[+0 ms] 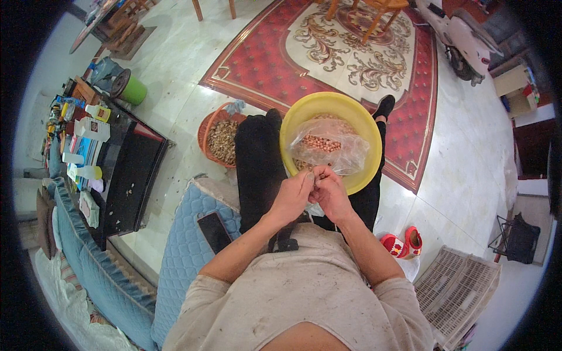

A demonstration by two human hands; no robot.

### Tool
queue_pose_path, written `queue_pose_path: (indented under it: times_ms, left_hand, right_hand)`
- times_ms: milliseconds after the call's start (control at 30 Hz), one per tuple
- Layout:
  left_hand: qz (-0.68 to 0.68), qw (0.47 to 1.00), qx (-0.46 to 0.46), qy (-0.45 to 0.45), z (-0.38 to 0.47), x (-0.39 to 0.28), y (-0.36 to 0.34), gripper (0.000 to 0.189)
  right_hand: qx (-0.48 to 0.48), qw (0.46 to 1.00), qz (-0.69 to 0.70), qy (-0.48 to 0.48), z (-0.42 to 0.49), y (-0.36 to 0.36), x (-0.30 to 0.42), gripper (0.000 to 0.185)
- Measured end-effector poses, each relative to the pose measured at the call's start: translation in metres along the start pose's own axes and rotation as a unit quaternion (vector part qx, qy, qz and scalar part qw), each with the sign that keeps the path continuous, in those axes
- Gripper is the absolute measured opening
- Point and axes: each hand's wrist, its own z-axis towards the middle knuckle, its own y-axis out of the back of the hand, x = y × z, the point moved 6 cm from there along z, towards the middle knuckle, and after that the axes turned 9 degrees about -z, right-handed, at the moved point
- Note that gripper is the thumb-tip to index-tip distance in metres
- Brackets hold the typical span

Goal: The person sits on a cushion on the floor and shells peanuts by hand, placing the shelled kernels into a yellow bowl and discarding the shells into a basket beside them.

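My left hand (293, 195) and my right hand (330, 192) meet at the near rim of a yellow plastic basin (287, 131). Their fingertips pinch together on a small brown peanut (322, 176), mostly hidden by the fingers. The basin sits between my black-trousered legs. Inside it, a clear plastic bag (353, 153) lies over unshelled peanuts (305, 165) and holds shelled pinkish peanut kernels (322, 143). Left of my left leg stands an orange basket (203, 134) heaped with peanut shells (223, 142).
A black smartphone (214, 231) lies on the blue quilted seat cover (180, 245) at my left. Further left is a cluttered black table (136, 175). Red slippers (401, 245) and a plastic crate (456, 285) are at my right. A patterned red rug (246, 66) lies ahead.
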Motion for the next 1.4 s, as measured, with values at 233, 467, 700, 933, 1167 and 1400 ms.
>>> queue_pose_path:
  times_ms: [233, 467, 700, 933, 1167, 1400]
  left_hand:
    - [0.223, 0.974, 0.016, 0.026, 0.003, 0.005, 0.006, 0.039]
    - [0.186, 0.982, 0.008, 0.045, 0.006, 0.014, 0.008, 0.036]
    - [-0.003, 0.997, -0.071, -0.002, 0.01, 0.028, 0.032, 0.027]
    - [0.336, 0.901, -0.26, -0.085, 0.012, 0.003, 0.178, 0.025]
    - [0.161, 0.945, -0.273, -0.076, -0.002, 0.02, 0.163, 0.022]
    - [0.106, 0.973, -0.207, -0.001, -0.003, 0.038, 0.11, 0.022]
  right_hand:
    - [0.005, 0.967, -0.25, 0.049, -0.004, 0.001, 0.012, 0.016]
    - [0.003, 0.965, -0.262, 0.027, -0.004, 0.007, 0.006, 0.017]
    - [0.014, 0.999, -0.025, -0.018, 0.009, 0.009, 0.004, 0.025]
    - [0.074, 0.987, 0.133, -0.057, 0.016, -0.015, 0.017, 0.031]
    - [-0.001, 0.998, 0.06, -0.02, 0.027, 0.018, -0.003, 0.025]
    - [-0.05, 0.995, 0.086, 0.013, 0.056, 0.066, 0.002, 0.022]
